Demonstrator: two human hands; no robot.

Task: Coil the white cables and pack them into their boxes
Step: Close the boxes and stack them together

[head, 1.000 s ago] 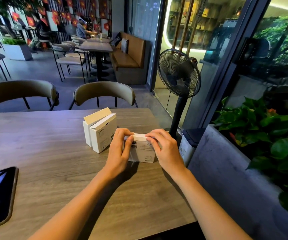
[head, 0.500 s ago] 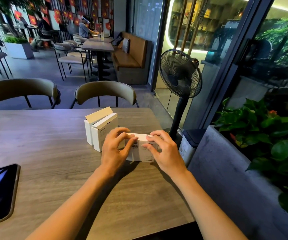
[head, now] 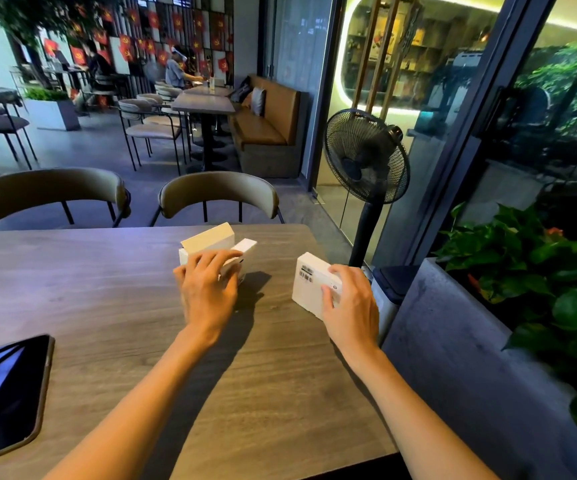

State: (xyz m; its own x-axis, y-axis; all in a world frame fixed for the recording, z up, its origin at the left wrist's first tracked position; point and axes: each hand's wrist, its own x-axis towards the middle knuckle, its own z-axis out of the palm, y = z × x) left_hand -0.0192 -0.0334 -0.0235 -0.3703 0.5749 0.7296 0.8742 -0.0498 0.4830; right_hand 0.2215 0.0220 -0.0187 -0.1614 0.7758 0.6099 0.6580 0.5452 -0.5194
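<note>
**Two hands, three white boxes**

A small white box with a barcode is at the right edge of the wooden table. The right hand holds it, fingers curled around its side. Well apart to the left, two more white boxes stand side by side. The left hand grips the nearer one. A dark phone lies at the table's left edge.
</note>
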